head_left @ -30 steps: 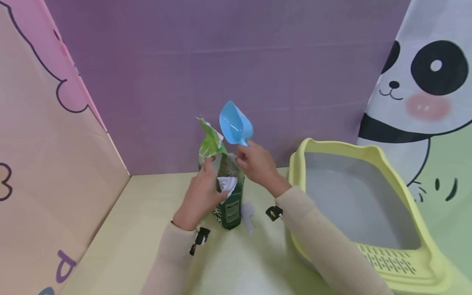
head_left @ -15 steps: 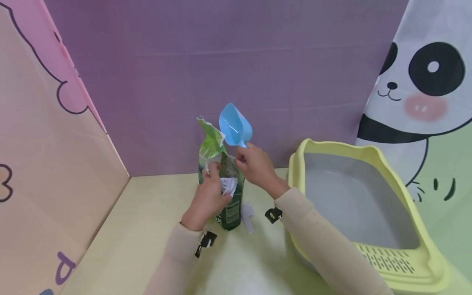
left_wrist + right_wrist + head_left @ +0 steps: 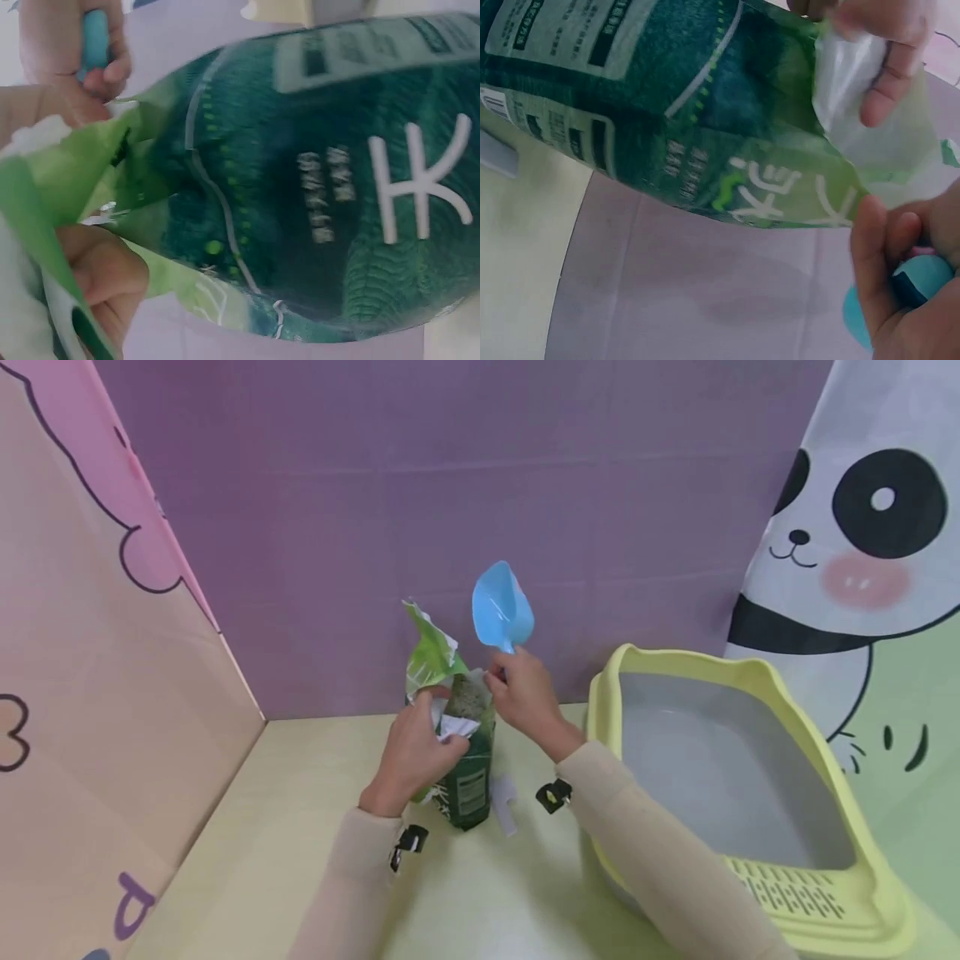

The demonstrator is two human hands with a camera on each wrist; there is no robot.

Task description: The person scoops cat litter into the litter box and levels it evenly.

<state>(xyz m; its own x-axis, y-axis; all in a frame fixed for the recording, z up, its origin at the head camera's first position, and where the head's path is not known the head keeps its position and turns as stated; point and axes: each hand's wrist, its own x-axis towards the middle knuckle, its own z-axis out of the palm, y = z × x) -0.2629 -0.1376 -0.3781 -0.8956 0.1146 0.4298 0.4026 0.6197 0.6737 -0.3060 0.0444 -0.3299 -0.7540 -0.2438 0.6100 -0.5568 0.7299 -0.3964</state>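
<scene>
An open green bag [image 3: 468, 789] stands upright on the table near the back wall, with grainy grey-brown contents showing at its mouth. My left hand [image 3: 414, 745] grips the bag's torn rim on the near left, and the white inner film folds over there. In my right hand [image 3: 527, 697] is the handle of a light blue scoop [image 3: 502, 608], its bowl pointing up above the bag. The thumb and finger of that hand also touch the bag's right rim, as the right wrist view shows. From the left wrist, the bag's dark green face [image 3: 300, 180] fills most of the view.
To the right stands a yellow-rimmed litter box [image 3: 686, 658] with a grey inside and a slotted front step [image 3: 795, 889]. A small pale flat piece [image 3: 504, 806] lies beside the bag's base. A purple backdrop [image 3: 345, 568] rises close behind.
The scoop and my right hand have shifted slightly right. My left hand has shifted its hold along the bag's rim, and the white film has folded down.
</scene>
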